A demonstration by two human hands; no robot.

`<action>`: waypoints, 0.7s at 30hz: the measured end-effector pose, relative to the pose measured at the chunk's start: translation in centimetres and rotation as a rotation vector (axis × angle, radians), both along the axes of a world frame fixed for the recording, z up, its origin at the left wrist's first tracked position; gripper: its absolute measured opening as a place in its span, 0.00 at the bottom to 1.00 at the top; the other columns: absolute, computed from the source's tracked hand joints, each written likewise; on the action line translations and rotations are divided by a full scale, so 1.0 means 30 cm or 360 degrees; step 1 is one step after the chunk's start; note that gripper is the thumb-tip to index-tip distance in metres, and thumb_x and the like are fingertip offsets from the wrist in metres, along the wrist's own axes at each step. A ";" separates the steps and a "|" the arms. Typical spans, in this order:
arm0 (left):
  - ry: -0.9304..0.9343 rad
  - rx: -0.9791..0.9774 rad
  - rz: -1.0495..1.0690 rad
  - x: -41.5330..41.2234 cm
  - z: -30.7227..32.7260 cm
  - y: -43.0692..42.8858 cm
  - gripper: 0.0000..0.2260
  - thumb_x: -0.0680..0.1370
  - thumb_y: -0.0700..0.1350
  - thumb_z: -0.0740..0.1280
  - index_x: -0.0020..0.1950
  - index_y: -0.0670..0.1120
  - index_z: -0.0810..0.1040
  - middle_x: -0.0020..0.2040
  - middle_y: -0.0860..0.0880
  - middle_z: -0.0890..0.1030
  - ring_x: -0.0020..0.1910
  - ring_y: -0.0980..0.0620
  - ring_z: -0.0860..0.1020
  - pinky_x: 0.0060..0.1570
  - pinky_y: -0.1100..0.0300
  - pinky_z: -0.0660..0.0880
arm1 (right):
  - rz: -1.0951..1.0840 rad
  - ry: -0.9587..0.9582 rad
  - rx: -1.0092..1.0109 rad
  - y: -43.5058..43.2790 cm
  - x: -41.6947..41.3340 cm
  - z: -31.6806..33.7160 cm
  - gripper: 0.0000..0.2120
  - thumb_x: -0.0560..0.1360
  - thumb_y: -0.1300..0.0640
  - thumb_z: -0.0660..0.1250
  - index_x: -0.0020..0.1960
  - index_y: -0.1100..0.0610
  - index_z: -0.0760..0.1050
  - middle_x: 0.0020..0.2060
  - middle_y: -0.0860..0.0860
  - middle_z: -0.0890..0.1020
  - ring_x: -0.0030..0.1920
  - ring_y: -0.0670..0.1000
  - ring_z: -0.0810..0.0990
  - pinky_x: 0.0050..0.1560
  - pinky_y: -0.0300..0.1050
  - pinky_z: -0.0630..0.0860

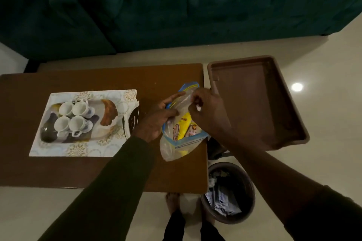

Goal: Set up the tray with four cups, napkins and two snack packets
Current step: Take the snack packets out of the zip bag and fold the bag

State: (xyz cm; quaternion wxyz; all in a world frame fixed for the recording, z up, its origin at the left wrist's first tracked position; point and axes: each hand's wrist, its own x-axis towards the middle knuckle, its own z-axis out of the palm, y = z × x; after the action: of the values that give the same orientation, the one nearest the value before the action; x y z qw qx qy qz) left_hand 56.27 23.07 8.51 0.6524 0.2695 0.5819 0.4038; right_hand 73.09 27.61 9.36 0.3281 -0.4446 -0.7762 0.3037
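A clear plastic zip bag with a blue seal strip (179, 139) lies near the right end of the brown wooden table (78, 170), just right of the frame's centre. Inside it shows a yellow snack packet with red lettering (185, 125) and beside it patterned packets whose detail is too blurred to read. The left hand (156, 119) grips the bag's near side, fingers curled together over the plastic with the thumb pressed on top. The right hand (207, 109) pinches the bag's upper lip between thumb and fingertips, lifting the plastic taut between the two hands.

At the left of the frame, a rectangular tray with a pale floral border and a printed picture (58, 148) rests on the table. Four white ceramic cups with handles (73, 118) stand on it in a tight two-by-two cluster, touching one another. A stack of napkins (131, 117) leans at the tray's right edge.

To the right of the table, a brown rectangular plastic bin (260, 101) sits on the pale tiled floor (323, 123). Below it, at lower right, a round dark wastebasket holding crumpled paper (228, 193) stands just beside the table corner. A dark green sofa (176, 6) fills the top of the frame.
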 end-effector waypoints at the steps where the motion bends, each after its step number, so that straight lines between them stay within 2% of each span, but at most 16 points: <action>1: -0.0013 0.0021 -0.0011 0.005 0.002 0.004 0.27 0.76 0.30 0.63 0.67 0.57 0.76 0.60 0.49 0.83 0.58 0.42 0.81 0.55 0.47 0.79 | 0.0150 -0.0072 -0.0089 0.007 -0.016 0.000 0.03 0.68 0.65 0.69 0.42 0.61 0.78 0.37 0.54 0.81 0.38 0.52 0.79 0.43 0.33 0.70; 3: -0.0023 0.0080 -0.0065 0.013 0.012 0.013 0.30 0.75 0.29 0.63 0.70 0.58 0.74 0.62 0.52 0.83 0.59 0.46 0.81 0.52 0.51 0.81 | 0.0402 -0.0519 -0.0346 0.017 -0.039 -0.032 0.05 0.72 0.63 0.67 0.45 0.62 0.80 0.42 0.57 0.84 0.40 0.54 0.81 0.42 0.40 0.72; 5: 0.0020 0.0123 -0.0145 0.015 0.024 0.023 0.33 0.74 0.27 0.61 0.70 0.59 0.73 0.66 0.51 0.80 0.61 0.48 0.80 0.52 0.54 0.81 | 0.0520 -0.1091 -0.0525 0.022 -0.048 -0.083 0.11 0.76 0.60 0.62 0.53 0.63 0.80 0.51 0.58 0.83 0.49 0.56 0.81 0.48 0.45 0.73; 7: 0.0052 0.0140 -0.0207 0.012 0.026 0.032 0.33 0.75 0.26 0.60 0.69 0.59 0.73 0.68 0.50 0.78 0.62 0.48 0.80 0.55 0.52 0.81 | 0.0522 -0.1281 -0.0716 0.028 -0.048 -0.125 0.15 0.77 0.57 0.61 0.59 0.62 0.77 0.58 0.57 0.81 0.57 0.56 0.80 0.54 0.44 0.73; 10: 0.0021 0.0110 -0.0239 0.011 0.024 0.036 0.33 0.75 0.26 0.60 0.70 0.58 0.73 0.67 0.46 0.78 0.60 0.45 0.80 0.56 0.48 0.79 | 0.0411 -0.1208 -0.1010 0.031 -0.057 -0.180 0.17 0.76 0.54 0.65 0.62 0.60 0.75 0.58 0.57 0.80 0.57 0.56 0.79 0.51 0.44 0.72; 13: 0.0053 0.0106 -0.0235 0.016 0.010 0.033 0.32 0.75 0.26 0.60 0.67 0.59 0.74 0.66 0.44 0.78 0.61 0.39 0.78 0.63 0.37 0.72 | 0.0009 -0.0945 -0.1225 0.024 -0.086 -0.240 0.15 0.71 0.53 0.71 0.54 0.61 0.77 0.49 0.57 0.83 0.42 0.52 0.78 0.33 0.39 0.69; 15: 0.0060 0.0090 -0.0217 0.013 -0.006 0.031 0.32 0.74 0.27 0.61 0.68 0.58 0.74 0.67 0.41 0.77 0.64 0.35 0.75 0.65 0.33 0.69 | -0.0101 -0.0874 -0.1259 0.022 -0.110 -0.272 0.12 0.70 0.52 0.72 0.49 0.59 0.78 0.42 0.54 0.81 0.38 0.50 0.76 0.27 0.38 0.64; 17: 0.0080 0.0063 -0.0211 0.007 -0.019 0.029 0.32 0.74 0.27 0.62 0.70 0.57 0.73 0.67 0.38 0.76 0.64 0.32 0.75 0.65 0.30 0.68 | -0.0091 -0.0850 -0.1300 0.022 -0.133 -0.288 0.08 0.71 0.52 0.71 0.44 0.55 0.76 0.41 0.53 0.80 0.36 0.48 0.75 0.27 0.38 0.62; 18: 0.0096 0.0050 -0.0214 0.001 -0.023 0.029 0.32 0.73 0.27 0.63 0.70 0.57 0.72 0.66 0.37 0.76 0.63 0.32 0.75 0.65 0.30 0.68 | -0.0110 -0.0805 -0.1325 0.023 -0.144 -0.292 0.07 0.71 0.53 0.71 0.45 0.54 0.76 0.42 0.53 0.80 0.36 0.48 0.76 0.28 0.37 0.64; 21: 0.0102 0.0020 -0.0183 -0.020 -0.026 0.031 0.32 0.74 0.27 0.63 0.71 0.55 0.72 0.65 0.33 0.77 0.56 0.38 0.76 0.64 0.32 0.68 | -0.0311 -0.0601 -0.1400 0.021 -0.159 -0.305 0.17 0.68 0.54 0.75 0.54 0.59 0.79 0.48 0.55 0.84 0.46 0.53 0.82 0.42 0.44 0.76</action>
State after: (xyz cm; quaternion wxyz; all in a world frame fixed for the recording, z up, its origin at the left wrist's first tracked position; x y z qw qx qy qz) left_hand 55.66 24.00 7.75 0.6539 0.3192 0.5836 0.3605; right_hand 68.32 28.25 0.20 -0.0104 -0.6592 -0.5748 0.4847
